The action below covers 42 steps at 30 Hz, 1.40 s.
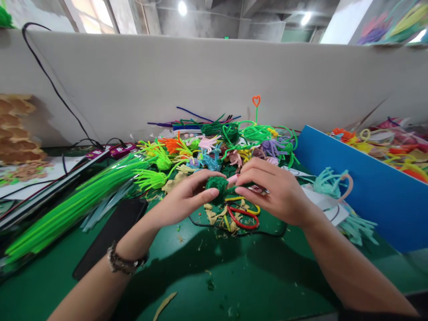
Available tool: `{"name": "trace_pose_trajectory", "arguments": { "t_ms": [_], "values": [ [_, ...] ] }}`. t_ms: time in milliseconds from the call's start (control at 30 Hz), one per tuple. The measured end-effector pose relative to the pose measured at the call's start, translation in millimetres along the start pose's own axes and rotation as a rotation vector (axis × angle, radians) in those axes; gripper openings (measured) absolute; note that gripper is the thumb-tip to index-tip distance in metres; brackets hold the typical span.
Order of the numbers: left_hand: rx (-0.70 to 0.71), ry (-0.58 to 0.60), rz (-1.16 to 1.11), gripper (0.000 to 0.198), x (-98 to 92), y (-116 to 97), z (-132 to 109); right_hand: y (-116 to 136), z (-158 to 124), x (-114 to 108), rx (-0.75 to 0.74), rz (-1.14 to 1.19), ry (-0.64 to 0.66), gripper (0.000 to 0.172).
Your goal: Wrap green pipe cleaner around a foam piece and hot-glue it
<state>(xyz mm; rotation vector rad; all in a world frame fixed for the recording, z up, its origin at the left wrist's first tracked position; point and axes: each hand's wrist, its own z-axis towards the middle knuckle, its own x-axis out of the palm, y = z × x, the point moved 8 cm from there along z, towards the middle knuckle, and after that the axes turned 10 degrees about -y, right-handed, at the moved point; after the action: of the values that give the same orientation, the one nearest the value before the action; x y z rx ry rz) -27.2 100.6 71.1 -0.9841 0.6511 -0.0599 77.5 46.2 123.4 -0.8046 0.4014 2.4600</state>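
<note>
My left hand (192,195) is closed around a dark green fuzzy ball (217,186) that looks wound from pipe cleaner. From its right side a dark green pipe cleaner end (232,191) runs to my right hand (272,189), whose thumb and fingers pinch it. Both hands are raised over the middle of the green table. Beneath them lie a red pipe cleaner loop (243,218), a yellow one (252,208) and tan scraps (211,216). A pink piece (233,179) shows behind the ball, partly hidden by my fingers.
Bundled coloured pipe cleaners (210,156) are heaped behind my hands. At left lie a bag of bright green pipe cleaners (76,200) and a black phone-like slab (110,236). A blue board (361,187) stands at right, beside pale teal bundles (356,227). A white partition (200,76) closes the back.
</note>
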Motion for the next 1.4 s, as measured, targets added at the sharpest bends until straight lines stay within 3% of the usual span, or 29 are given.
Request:
{"name": "trace_pose_trajectory", "arguments": {
  "t_ms": [333, 567, 800, 1133, 1267, 1400],
  "values": [
    [0.019, 0.034, -0.055, 0.034, 6.9, -9, -4, -1, 0, -2, 0.028, 0.081, -0.058, 0.009],
    [0.158, -0.014, -0.051, 0.03, 3.1, -19, -5, 2, -1, 0, 0.026, 0.042, -0.012, 0.011],
    [0.194, -0.026, -0.04, 0.033, 3.0, -22, -5, 4, -3, 5, 0.016, -0.031, 0.069, 0.014],
    [-0.11, 0.057, -0.245, 0.04, 17.5, 15, -3, -10, 0, -2, 0.144, 0.073, 0.059, 0.007],
    [-0.174, 0.171, -0.439, 0.047, 31.8, 17, -6, -8, 0, -1, 0.098, 0.085, 0.081, 0.007],
    [-0.263, 0.256, -0.596, 0.066, 43.8, 16, -12, -5, 1, 3, 0.066, 0.074, 0.081, 0.008]
  ]
}}
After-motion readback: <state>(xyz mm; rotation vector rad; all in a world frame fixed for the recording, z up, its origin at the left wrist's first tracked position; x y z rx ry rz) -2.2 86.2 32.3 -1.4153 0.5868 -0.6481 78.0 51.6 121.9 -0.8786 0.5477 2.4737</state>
